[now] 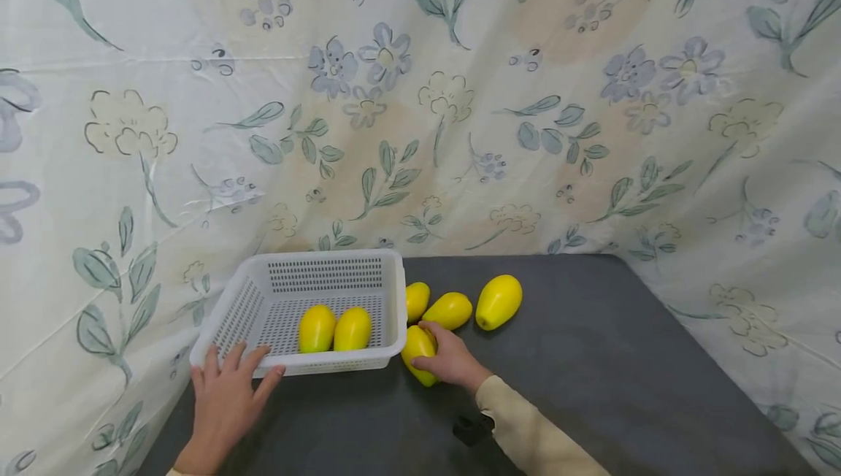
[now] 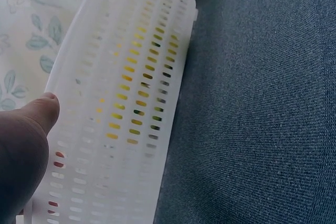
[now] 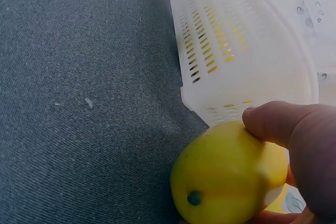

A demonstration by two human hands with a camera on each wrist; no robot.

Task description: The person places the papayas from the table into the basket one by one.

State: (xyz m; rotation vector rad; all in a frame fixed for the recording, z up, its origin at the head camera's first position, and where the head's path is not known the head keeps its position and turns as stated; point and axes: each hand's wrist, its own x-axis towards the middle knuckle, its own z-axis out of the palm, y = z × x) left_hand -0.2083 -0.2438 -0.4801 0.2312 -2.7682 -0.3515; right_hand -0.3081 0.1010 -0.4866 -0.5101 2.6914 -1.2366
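Note:
A white slotted plastic basket (image 1: 298,368) stands on the dark table, with two yellow papayas (image 1: 317,328) inside at its near side. My left hand (image 1: 226,399) holds the basket's near left rim, fingers over the edge. In the left wrist view its thumb (image 2: 44,111) lies against the outer wall. Just right of the basket, my right hand (image 1: 453,359) grips another yellow papaya (image 3: 226,177), thumb on one side and fingers partly hidden on the other. This fruit lies close to the basket's near right corner, a dark green stem end showing in the right wrist view.
Three more papayas lie on the table right of the basket: one against its wall (image 1: 417,301), one in the middle (image 1: 450,310), one farther right (image 1: 499,302). Dark cloth covers the table (image 1: 591,359). A flowered curtain (image 1: 420,133) hangs behind and at both sides.

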